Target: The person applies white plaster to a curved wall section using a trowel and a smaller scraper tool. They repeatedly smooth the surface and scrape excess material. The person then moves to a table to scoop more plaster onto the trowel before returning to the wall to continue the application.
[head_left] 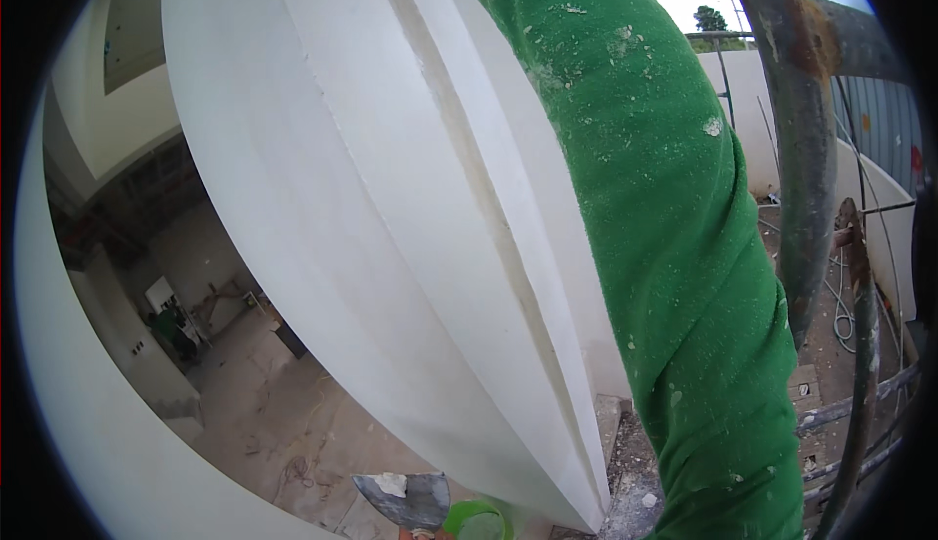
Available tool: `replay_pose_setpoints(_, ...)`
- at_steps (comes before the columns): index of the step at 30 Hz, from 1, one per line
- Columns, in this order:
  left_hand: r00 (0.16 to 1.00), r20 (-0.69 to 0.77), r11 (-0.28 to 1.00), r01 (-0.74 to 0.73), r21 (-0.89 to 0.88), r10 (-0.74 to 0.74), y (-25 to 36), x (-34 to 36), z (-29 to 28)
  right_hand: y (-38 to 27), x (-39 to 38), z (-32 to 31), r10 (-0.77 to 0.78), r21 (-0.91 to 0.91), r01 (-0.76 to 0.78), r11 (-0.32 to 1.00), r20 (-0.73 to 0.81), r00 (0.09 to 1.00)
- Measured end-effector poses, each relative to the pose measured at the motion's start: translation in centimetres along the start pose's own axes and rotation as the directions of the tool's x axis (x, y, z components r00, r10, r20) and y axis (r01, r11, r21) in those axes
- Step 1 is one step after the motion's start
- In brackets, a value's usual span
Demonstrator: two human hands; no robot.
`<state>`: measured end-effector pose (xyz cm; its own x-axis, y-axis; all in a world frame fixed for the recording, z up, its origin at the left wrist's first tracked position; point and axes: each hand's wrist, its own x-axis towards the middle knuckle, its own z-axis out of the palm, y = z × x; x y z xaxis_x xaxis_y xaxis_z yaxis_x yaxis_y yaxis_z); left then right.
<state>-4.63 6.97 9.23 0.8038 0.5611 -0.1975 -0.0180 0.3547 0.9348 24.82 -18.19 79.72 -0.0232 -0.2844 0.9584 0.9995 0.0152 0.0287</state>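
Grey metal scraper (pixel 418 506), carrying pale putty (pixel 391 483), rises just above the left hand (pixel 423 535), broad edge up, long axis near upright; that hand is mostly cropped, its grip unclear, the right out of view. Beside it sits a green tub (pixel 456 518), beyond, a white wall (pixel 391 198); leftward, a dusty floor (pixel 264 384).

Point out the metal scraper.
In the head view, the metal scraper, bearing a white lump, is at the bottom edge, slightly left of centre, immediately left of the green container.
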Motion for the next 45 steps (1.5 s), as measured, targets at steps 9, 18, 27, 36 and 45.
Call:
replay_pose_setpoints(9, 1.0, 0.023, 1.0, -0.009, 0.008, 0.009, 0.5, -0.2, 0.2, -0.7, -1.2, -0.4, -0.055, -0.001, 0.055, 0.998, 0.065, 0.996)
replay_pose_setpoints(18, 0.997, 0.073, 0.999, -0.035, -0.035, 0.038, 2.0, -0.9, 1.1, -0.9, -2.0, 0.1, 0.037, 0.02, -0.038, 0.999, 0.083, 0.996)
replay_pose_setpoints(27, 0.988, 0.133, 0.996, -0.074, -0.041, 0.078, 3.2, -1.7, 1.7, -0.2, -1.4, 0.0, 0.039, 0.057, -0.041, 0.998, 0.039, 0.998)
replay_pose_setpoints(36, 0.984, 0.156, 0.995, -0.076, -0.071, 0.087, 3.9, -2.2, 2.4, -0.3, -1.3, -0.3, 0.013, -0.135, 0.001, 0.991, 0.105, 0.994)
replay_pose_setpoints(45, 0.974, 0.196, 0.992, -0.099, -0.082, 0.113, 3.7, -1.8, 2.6, 3.3, -1.2, 1.2, -0.104, -0.234, 0.098, 0.967, -0.011, 0.995)
